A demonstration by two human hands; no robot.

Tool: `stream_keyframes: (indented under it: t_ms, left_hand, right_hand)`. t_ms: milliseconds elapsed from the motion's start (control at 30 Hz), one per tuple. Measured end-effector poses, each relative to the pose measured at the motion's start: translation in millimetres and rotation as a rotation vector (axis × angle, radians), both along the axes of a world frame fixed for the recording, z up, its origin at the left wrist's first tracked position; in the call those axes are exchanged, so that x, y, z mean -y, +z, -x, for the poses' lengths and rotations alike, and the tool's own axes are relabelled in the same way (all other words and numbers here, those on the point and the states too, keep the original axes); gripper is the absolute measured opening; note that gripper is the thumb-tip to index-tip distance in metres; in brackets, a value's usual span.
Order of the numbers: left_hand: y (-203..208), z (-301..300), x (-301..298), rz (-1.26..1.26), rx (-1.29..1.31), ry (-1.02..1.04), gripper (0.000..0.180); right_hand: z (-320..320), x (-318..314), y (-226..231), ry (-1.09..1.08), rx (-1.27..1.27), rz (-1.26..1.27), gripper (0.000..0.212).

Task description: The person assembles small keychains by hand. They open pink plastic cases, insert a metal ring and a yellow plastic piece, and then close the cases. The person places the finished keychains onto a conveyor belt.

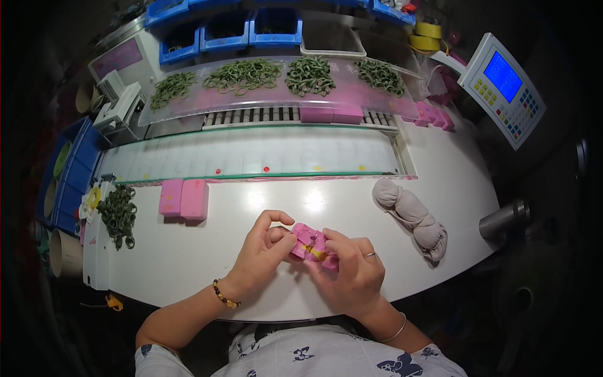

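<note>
Over the near middle of the white table, both my hands are closed on a pink rubber mould (308,234). It is bent partly open, and yellow shows inside its split. My left hand (266,242) pinches its left side between thumb and fingers, with the forefinger curled above. On the other side, my right hand (352,267) grips the lower right part with thumb and fingertips. Whether anything small lies inside the mould is hidden by my fingers. Left of my hands, two pink mould blocks (183,200) stand side by side.
Green rings (118,213) are heaped at the left, and more piles (245,75) lie on a clear raised shelf (182,108). Behind the table runs a glass-topped track (251,154). A tied grey cloth bundle (411,217), a dark cylinder (505,217) and a keypad panel (504,90) are at the right.
</note>
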State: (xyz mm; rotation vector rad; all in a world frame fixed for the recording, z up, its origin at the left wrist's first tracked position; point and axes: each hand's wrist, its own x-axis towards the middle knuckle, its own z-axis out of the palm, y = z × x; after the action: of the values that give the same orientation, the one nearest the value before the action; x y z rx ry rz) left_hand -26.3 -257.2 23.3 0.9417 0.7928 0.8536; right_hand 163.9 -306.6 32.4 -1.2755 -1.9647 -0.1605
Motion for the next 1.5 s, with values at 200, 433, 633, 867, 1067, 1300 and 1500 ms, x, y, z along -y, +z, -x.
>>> stream_keyframes:
  t_ms: [200,433,633,867,1067,1300,1500]
  left_hand:
    - [0.0,-0.4,2.0,-0.012,0.005,0.005,0.028]
    - [2.0,-3.2,2.5,-0.031,0.016,0.011,0.026]
    - [2.7,-7.7,4.6,-0.135,-0.066,0.026,0.024]
    - [7.7,-14.6,1.2,-0.251,-0.179,0.017,0.029]
    - [19.2,-24.1,-1.5,-0.425,-0.423,-0.063,0.042]
    - [24.4,-23.9,-5.9,-0.528,-0.587,-0.072,0.04]
    - [23.8,-24.1,-1.2,-0.594,-0.576,-0.025,0.036]
  right_hand:
    - [-0.2,-1.2,10.9,-0.026,0.047,0.046,0.057]
    - [2.4,-2.3,15.9,0.024,0.045,0.112,0.056]
    - [1.8,-5.1,24.9,0.017,0.066,0.197,0.051]
    - [-0.9,-12.6,25.7,0.056,0.021,0.217,0.047]
    - [-2.4,-14.9,23.6,0.011,0.067,0.207,0.049]
    - [-7.3,-13.8,31.1,0.034,0.08,0.335,0.06]
    - [-41.9,-18.5,43.9,0.297,-0.195,0.679,0.071]
